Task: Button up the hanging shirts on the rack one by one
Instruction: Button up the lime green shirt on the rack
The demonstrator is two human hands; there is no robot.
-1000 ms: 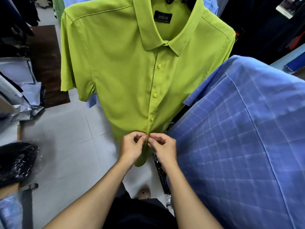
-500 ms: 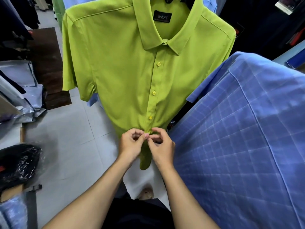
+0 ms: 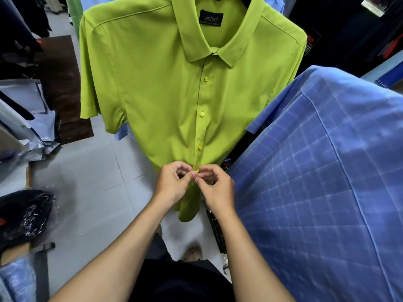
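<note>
Lime-green short-sleeved shirt [image 3: 165, 88]: hung front-facing on the rack, collar fastened, black neck label [image 3: 211, 18] shown. Three yellow buttons [image 3: 202, 114] are seen done up down the placket. Left hand [image 3: 172, 184]: fingers curled, the placket edge is pinched low on the shirt. Right hand [image 3: 216, 188]: fingers curled, the opposite edge is pinched at the same spot, fingertips of both touching. Blue checked shirt [image 3: 322, 182]: hung just beside, at the right. Grey tiled floor [image 3: 87, 192] below.
</note>
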